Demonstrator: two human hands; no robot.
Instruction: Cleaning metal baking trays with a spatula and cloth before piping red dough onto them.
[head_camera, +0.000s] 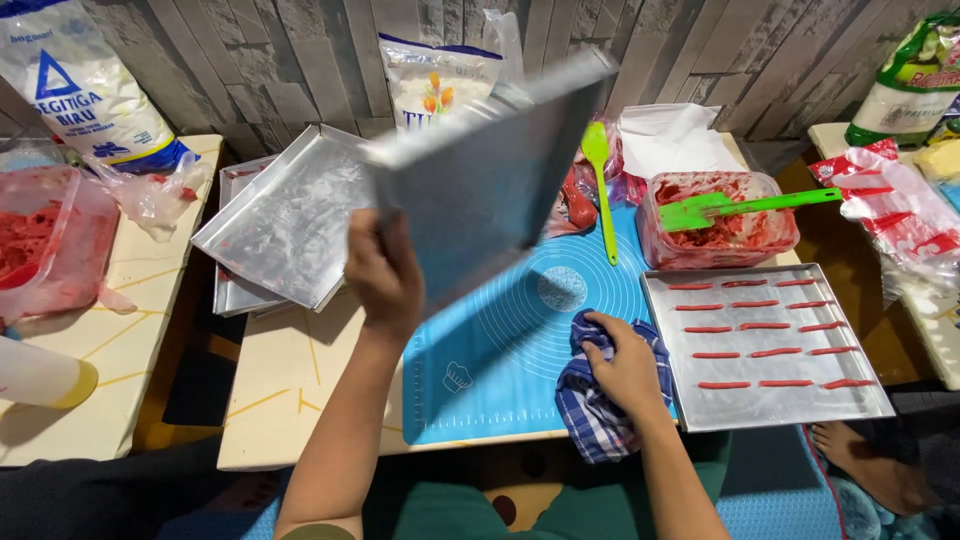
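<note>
Both grips closed: left hand (385, 272) raises tilted tray (480, 185), right hand (628, 368) clutches cloth (590, 410).

We see the raised tray (490, 170) motion-blurred, hiding the flour bag (435, 80) at top centre; red tub (45, 240) cut off left.

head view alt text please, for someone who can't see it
A person's left hand lifts a metal baking tray above a blue silicone mat, while the right hand presses a checked cloth onto it. Beside it, another tray holds rows of red dough strips.
</note>
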